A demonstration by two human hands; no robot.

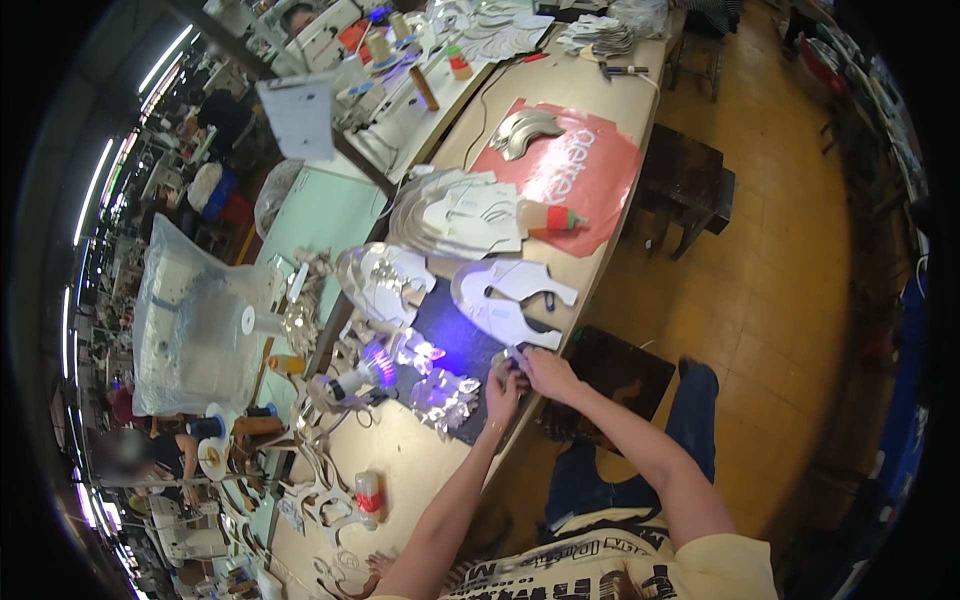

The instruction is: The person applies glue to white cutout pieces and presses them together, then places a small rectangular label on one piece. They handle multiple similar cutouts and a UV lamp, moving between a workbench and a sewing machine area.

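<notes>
My left hand (503,387) is at the table's right edge, fingers curled around something small that I cannot make out. My right hand (549,375) is beside it, fingers pinched together near the left fingertips; what they grip is hidden. Just beyond both hands lies a white U-shaped shoe upper piece (480,308), partly on a dark mat (430,318). Crumpled shiny silver pieces (445,402) rest on the mat to the left of my hands. A lamp (360,382) casts blue-violet light over the mat.
More white upper pieces (385,275) and a layered stack (455,215) lie farther up the table. A glue bottle (545,217) lies by a red sheet (590,165); another bottle (369,495) stands nearer. Dark stools (685,180) line the right side. Another person's hand (380,565) shows low left.
</notes>
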